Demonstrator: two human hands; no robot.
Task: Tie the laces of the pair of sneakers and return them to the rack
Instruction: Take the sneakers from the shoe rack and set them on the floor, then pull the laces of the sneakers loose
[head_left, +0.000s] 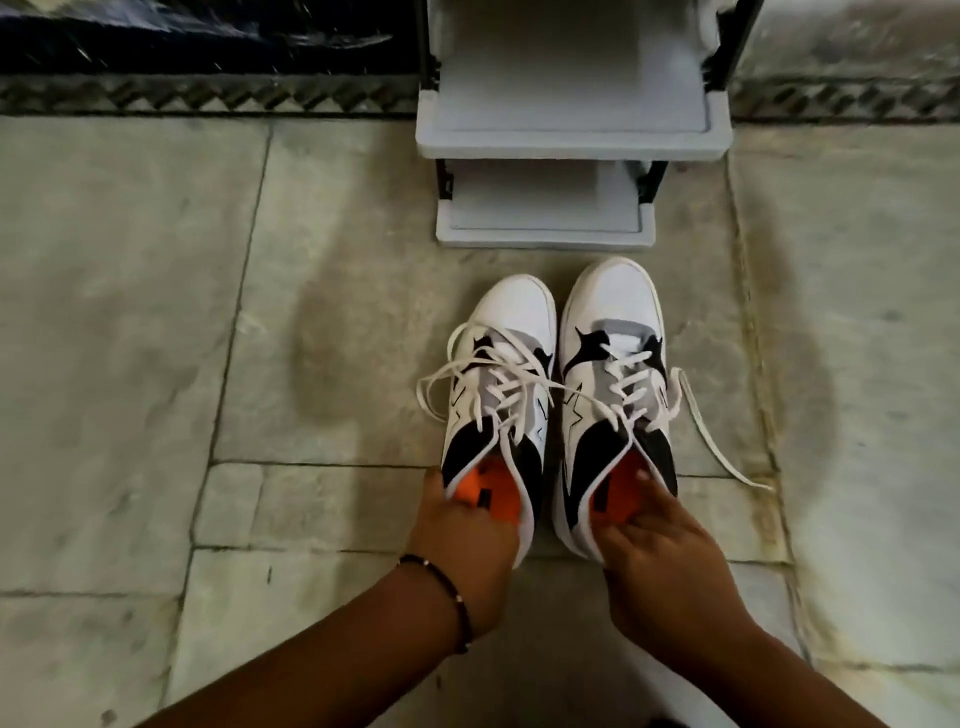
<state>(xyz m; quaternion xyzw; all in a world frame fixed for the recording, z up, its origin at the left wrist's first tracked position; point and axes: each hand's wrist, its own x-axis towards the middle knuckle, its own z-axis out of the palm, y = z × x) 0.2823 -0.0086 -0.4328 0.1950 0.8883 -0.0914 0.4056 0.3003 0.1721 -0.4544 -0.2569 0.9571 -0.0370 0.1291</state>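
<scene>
your left hand (470, 540) grips the heel of the left sneaker (501, 395), with the fingers curled over the back rim and into the orange lining. your right hand (657, 558) grips the heel of the right sneaker (615, 379) the same way, the thumb tip lying inside on the orange lining and the other fingers wrapped round the back. a dark beaded bracelet (457, 597) sits on your left wrist.

the two sneakers stand side by side on the stone floor (130, 312), toes pointing away from you, just touching or nearly so along their inner sides. both are white with black and grey panels. the right one reaches a little farther than the left.

the laces (498, 374) of both are untied. on the left sneaker they lie in loose loops across the top and spill out to the left. one strand crosses from the left sneaker over to the right one. on the right sneaker a long lace end (719, 441) trails off to the right and lies on the floor, running toward the near side.

the rack (571, 140) stands just beyond the toes, on the far side. it is light grey with black corner posts, and two shelves show, the lower one near the sneakers' toes. a dark patterned border strip (208, 98) runs along the floor on the far side, to the left and right of the rack.
</scene>
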